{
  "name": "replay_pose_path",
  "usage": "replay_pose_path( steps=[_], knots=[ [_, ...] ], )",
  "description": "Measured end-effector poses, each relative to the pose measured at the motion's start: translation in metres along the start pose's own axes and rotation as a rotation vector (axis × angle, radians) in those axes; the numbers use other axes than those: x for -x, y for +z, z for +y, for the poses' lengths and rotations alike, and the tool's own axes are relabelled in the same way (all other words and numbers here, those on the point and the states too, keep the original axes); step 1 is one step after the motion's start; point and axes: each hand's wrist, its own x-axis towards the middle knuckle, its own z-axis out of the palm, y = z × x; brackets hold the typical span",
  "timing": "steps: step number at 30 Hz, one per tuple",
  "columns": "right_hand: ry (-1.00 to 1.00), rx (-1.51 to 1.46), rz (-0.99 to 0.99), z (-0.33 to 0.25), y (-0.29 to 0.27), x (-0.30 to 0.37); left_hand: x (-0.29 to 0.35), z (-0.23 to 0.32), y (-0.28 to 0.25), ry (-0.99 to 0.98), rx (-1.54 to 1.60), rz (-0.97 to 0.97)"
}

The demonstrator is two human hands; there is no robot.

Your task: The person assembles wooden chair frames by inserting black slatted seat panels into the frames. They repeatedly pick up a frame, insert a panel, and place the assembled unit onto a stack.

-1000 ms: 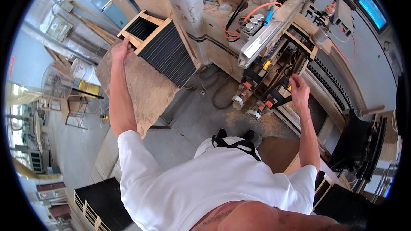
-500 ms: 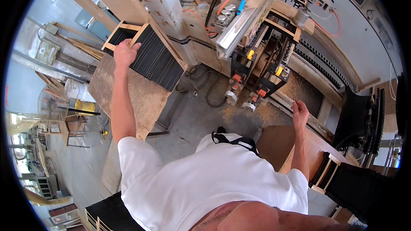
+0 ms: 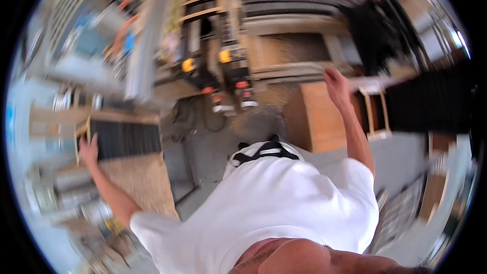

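One table (image 3: 139, 182) bears dark frame stack (image 3: 129, 139); left hand (image 3: 89, 151) at end.

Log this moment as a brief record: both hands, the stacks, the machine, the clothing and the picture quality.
Left hand: at the pale wooden end of the left dark stack; exact grip too blurred to tell
Left dark stack support: brown worktable
Right hand: fingers curled, nothing visible in them; seen over the brown wooden box, contact unclear
Far right: black stack, pale wooden strips at its near end
Ahead: machine with yellow and red fittings
Clothing: white T-shirt
Picture: motion-blurred around the edges
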Motion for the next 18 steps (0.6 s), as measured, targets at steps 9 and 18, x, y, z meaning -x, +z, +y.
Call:
replay_pose_path(
  steps=[9, 18],
  knots=[
    [-0.005, 0.736, 0.390, 0.081, -0.173, 0.023, 0.103, 0.187, 0.032, 0.033, 0.590, 0.470],
    [0.461, 0.585, 0.104, 0.188, -0.139, 0.123, 0.236, 0.385, 0.110, 0.169, 0.922, -0.456]
  ],
)
